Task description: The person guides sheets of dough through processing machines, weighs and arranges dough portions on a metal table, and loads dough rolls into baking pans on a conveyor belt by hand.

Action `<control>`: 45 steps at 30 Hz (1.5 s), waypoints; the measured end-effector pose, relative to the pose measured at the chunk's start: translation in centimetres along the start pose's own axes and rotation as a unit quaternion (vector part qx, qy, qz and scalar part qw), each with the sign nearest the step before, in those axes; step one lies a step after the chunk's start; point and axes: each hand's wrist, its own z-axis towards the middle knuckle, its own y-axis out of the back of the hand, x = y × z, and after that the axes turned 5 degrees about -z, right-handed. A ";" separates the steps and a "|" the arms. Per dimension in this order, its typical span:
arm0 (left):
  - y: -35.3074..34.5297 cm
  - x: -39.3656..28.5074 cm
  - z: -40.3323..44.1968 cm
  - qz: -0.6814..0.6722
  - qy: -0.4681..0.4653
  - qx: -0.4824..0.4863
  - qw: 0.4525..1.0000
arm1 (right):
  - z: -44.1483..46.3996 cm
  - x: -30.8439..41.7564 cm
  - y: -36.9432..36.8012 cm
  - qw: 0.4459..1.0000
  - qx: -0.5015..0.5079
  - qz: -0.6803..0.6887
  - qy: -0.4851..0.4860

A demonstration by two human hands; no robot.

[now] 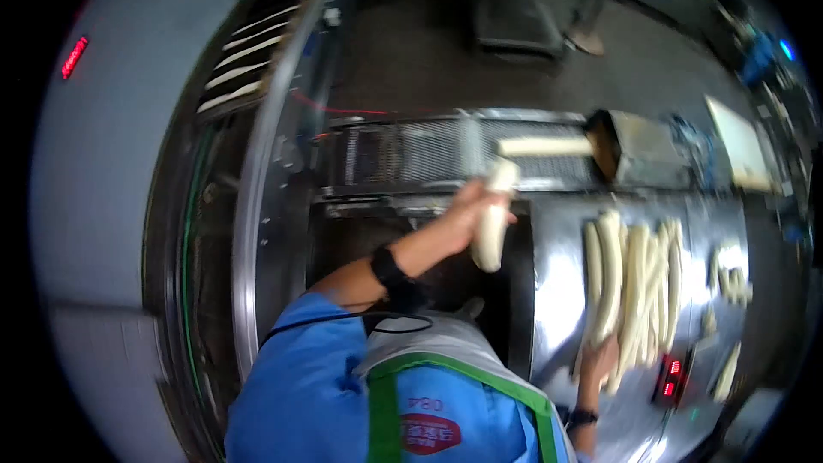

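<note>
My left hand [474, 211] is wrapped around a short, thick log of pale dough [489, 244], held in the air in front of the conveyor's near edge. It is slightly blurred. On the steel table, my right hand [598, 360] grips the near end of a long dough strip [609, 279]. Several more long dough strips [636, 291] lie side by side and partly overlapping just right of that hand. Another dough log [544, 147] rests on the mesh conveyor [429, 154], beyond my left hand.
A metal hood [647, 150] covers the conveyor's right end. The steel table [557, 249] also bears a scale with a red display [669, 377] and small dough pieces [730, 279]. At left, a metal rail [257, 197] runs past a rack of dough strips [244, 56]. A person's foot [585, 39] shows far back.
</note>
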 end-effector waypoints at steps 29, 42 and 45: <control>7.6 -13.7 -8.8 0.131 -0.084 -0.005 0.988 | -1.8 8.3 0.8 0.991 0.093 0.012 -0.095; 9.8 -17.0 -6.4 0.125 -0.166 -0.098 0.973 | 16.1 -4.4 11.4 0.900 0.020 0.361 -0.243; 6.9 -16.9 -6.8 0.163 -0.240 -0.153 0.945 | 22.9 -8.8 17.5 0.924 -0.128 0.288 -0.218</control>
